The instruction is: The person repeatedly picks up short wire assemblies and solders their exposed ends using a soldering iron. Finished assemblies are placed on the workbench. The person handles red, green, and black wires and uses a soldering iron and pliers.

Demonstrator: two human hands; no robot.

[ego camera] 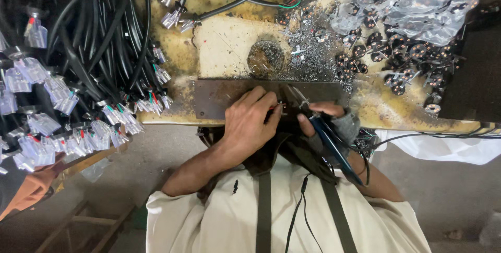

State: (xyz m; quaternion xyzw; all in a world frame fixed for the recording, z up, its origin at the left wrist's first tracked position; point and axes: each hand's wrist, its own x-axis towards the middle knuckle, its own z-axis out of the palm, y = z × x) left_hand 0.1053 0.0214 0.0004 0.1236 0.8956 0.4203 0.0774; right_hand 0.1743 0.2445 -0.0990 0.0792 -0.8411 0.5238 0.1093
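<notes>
My left hand (249,122) rests at the near edge of a dark metal plate (219,96) and pinches a small part with red wire ends (277,107) between fingertips. Beside it, my right hand (334,123), in a grey fingerless glove, grips a blue-handled soldering iron (327,139). The iron's metal tip (297,95) points up-left and meets the small part. A black cord runs from the iron's handle down over my light shirt.
A bundle of black cables with clear plastic connectors (78,91) fills the left. Small round black parts (396,60) lie at the right under a clear plastic bag (417,2). Metal shavings (308,49) cover the worn yellow worktop (229,44).
</notes>
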